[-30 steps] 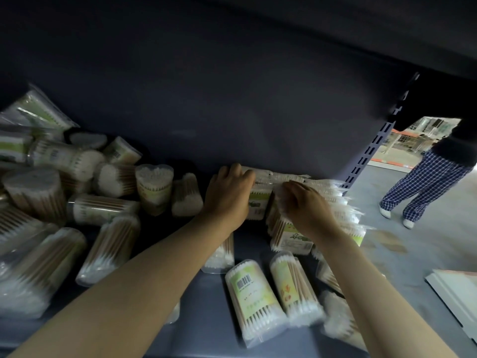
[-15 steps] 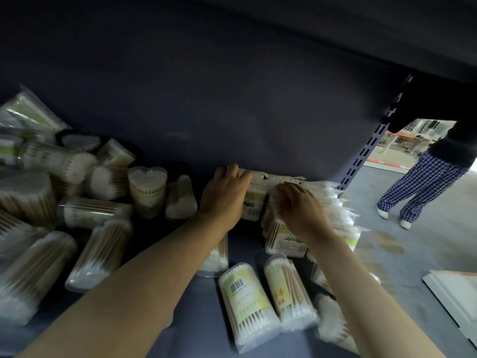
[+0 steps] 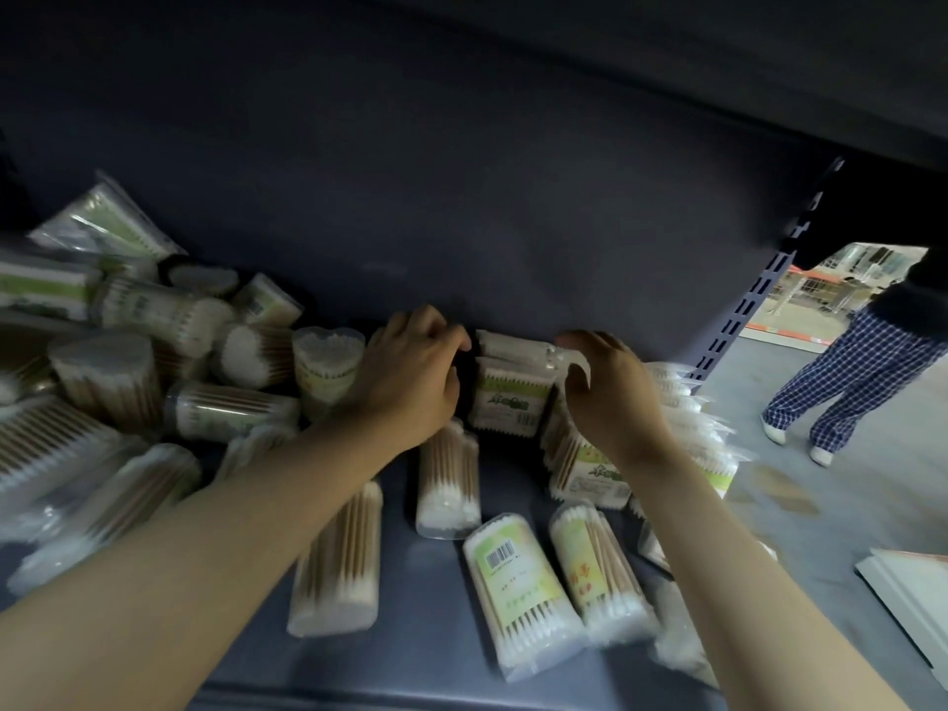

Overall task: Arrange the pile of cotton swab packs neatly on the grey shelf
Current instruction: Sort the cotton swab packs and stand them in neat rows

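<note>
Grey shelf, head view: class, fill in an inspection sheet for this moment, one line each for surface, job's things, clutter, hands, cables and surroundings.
Surface: grey shelf, dark back panel behind; bare patches near the front edge.
Job's things: stacked flat packs at the back panel between the hands; jumbled pile of cotton swab packs on the left; loose barcode pack lying in front.
Clutter: nothing seen apart from the packs.
Hands: left hand fingers curled, beside the stack; right hand curled over its right end; grip on a pack cannot be told for either.
Cables: nothing seen.
Surroundings: slotted upright; a person in checked trousers on the floor to the right.
</note>
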A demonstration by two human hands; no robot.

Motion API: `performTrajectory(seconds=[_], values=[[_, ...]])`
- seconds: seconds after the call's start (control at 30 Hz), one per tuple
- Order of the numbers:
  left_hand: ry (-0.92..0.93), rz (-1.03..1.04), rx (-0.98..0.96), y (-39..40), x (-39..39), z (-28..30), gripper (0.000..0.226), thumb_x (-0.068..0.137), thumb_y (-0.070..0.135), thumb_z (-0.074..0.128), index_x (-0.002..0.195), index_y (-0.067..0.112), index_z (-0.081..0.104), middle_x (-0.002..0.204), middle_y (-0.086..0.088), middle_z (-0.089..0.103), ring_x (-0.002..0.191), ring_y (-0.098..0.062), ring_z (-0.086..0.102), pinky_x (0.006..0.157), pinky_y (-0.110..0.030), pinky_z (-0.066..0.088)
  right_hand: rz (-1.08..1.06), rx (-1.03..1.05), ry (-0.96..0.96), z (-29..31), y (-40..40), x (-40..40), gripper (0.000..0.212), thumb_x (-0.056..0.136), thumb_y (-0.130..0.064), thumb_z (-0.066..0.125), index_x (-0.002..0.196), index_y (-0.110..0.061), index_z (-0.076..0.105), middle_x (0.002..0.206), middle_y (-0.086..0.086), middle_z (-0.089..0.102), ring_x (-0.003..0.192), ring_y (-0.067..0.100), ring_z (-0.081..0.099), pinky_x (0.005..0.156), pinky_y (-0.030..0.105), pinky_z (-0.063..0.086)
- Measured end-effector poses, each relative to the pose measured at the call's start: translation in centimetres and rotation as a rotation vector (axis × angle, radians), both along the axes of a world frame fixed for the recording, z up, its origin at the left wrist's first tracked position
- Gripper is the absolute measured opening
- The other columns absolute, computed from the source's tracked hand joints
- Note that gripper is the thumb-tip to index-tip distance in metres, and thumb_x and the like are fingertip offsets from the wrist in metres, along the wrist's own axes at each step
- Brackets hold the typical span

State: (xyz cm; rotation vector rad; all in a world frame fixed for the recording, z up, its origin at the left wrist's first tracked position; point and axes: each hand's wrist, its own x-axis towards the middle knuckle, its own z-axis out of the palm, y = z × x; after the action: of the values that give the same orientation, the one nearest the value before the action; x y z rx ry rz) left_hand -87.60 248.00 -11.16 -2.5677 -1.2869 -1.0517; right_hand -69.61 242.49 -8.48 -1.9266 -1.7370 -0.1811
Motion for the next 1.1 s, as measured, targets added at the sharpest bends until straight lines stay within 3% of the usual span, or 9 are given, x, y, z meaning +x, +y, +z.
performTrajectory(seconds=[0.1, 0.23, 0.37, 0.47, 0.67, 0.8, 0.87, 1.0, 1.1], values=[[0.010, 0.004, -0.012, -0.4, -1.9, -0.2, 0.028, 0.060, -0.002, 0.074, 0.086, 0.006, 0.068, 0.091, -0.017, 0.059, 0.076, -0.040, 0.056, 0.067, -0.043, 0.049, 0.039, -0.014, 0.013, 0.2, 0.1, -1.5, 0.040, 0.086, -0.001, 0.047, 0.122, -0.014, 0.056, 0.127, 0.006, 0.055, 0.116, 0.023, 0.048, 0.076, 0.016, 0.028], [0.032, 0.004, -0.020, -1.4, -4.3, -0.1, 0.021, 0.063, 0.003, 0.071, 0.083, 0.008, 0.067, 0.088, -0.015, 0.059, 0.072, -0.038, 0.058, 0.063, -0.041, 0.048, 0.086, 0.009, 0.063, -0.1, 0.3, -3.8, 0.035, 0.084, -0.001, 0.048, 0.115, -0.012, 0.060, 0.117, 0.008, 0.061, 0.104, 0.026, 0.056, 0.080, 0.027, 0.040], [0.021, -0.012, -0.048, -2.1, -7.1, 0.0, 0.023, 0.077, 0.020, 0.048, 0.091, 0.010, 0.063, 0.088, -0.011, 0.061, 0.073, -0.033, 0.061, 0.053, -0.033, 0.046, 0.101, -0.030, 0.056, -0.4, 0.3, -6.1, 0.033, 0.084, -0.004, 0.049, 0.110, -0.015, 0.064, 0.105, 0.010, 0.067, 0.096, 0.029, 0.060, 0.077, 0.029, 0.042], [0.035, -0.023, -0.022, -2.4, -9.1, 0.0, 0.035, 0.077, 0.026, 0.036, 0.089, 0.008, 0.063, 0.092, -0.011, 0.065, 0.075, -0.031, 0.063, 0.055, -0.035, 0.050, 0.124, -0.066, 0.069, -0.7, 0.1, -7.3, 0.032, 0.086, -0.007, 0.047, 0.112, -0.017, 0.064, 0.105, 0.008, 0.067, 0.096, 0.026, 0.061, 0.078, 0.029, 0.043], [0.091, 0.054, -0.069, -3.4, -11.4, 0.1, 0.012, 0.077, 0.013, 0.057, 0.085, 0.008, 0.065, 0.081, -0.010, 0.067, 0.064, -0.032, 0.062, 0.051, -0.024, 0.033, 0.146, -0.104, 0.166, -1.4, -0.2, -9.1, 0.031, 0.086, -0.005, 0.046, 0.109, -0.017, 0.063, 0.100, 0.004, 0.066, 0.092, 0.021, 0.059, 0.077, 0.028, 0.044], [0.147, 0.024, -0.080, -4.0, -12.6, -0.4, 0.010, 0.067, 0.016, 0.056, 0.072, 0.012, 0.063, 0.065, -0.006, 0.063, 0.047, -0.028, 0.057, 0.040, -0.025, 0.033, 0.158, -0.115, 0.183, -1.8, -0.3, -10.2, 0.031, 0.086, -0.003, 0.046, 0.108, -0.016, 0.064, 0.103, 0.003, 0.066, 0.097, 0.019, 0.059, 0.077, 0.026, 0.042], [0.145, 0.002, -0.111, -4.0, -13.0, -0.7, 0.013, 0.067, 0.017, 0.054, 0.073, 0.013, 0.064, 0.068, -0.006, 0.064, 0.052, -0.029, 0.059, 0.042, -0.029, 0.039, 0.166, -0.112, 0.187, -1.8, -0.2, -10.8, 0.031, 0.087, -0.002, 0.046, 0.108, -0.015, 0.065, 0.104, 0.004, 0.067, 0.097, 0.019, 0.060, 0.075, 0.025, 0.042], [0.124, 0.075, -0.170, -4.1, -13.4, -1.1, 0.021, 0.088, 0.020, 0.048, 0.101, 0.015, 0.063, 0.101, -0.004, 0.061, 0.088, -0.028, 0.059, 0.064, -0.029, 0.038, 0.168, -0.096, 0.162, -1.5, 0.2, -12.0, 0.030, 0.087, -0.002, 0.046, 0.108, -0.015, 0.064, 0.103, 0.004, 0.067, 0.094, 0.020, 0.060, 0.075, 0.028, 0.044], [0.135, 0.094, -0.221, -4.1, -13.6, -0.8, 0.022, 0.091, 0.026, 0.046, 0.108, 0.020, 0.059, 0.110, 0.000, 0.057, 0.096, -0.025, 0.055, 0.071, -0.030, 0.041, 0.176, -0.096, 0.162, -1.3, 0.8, -12.7, 0.030, 0.088, -0.004, 0.046, 0.109, -0.015, 0.064, 0.103, 0.004, 0.067, 0.095, 0.020, 0.060, 0.079, 0.031, 0.047]])
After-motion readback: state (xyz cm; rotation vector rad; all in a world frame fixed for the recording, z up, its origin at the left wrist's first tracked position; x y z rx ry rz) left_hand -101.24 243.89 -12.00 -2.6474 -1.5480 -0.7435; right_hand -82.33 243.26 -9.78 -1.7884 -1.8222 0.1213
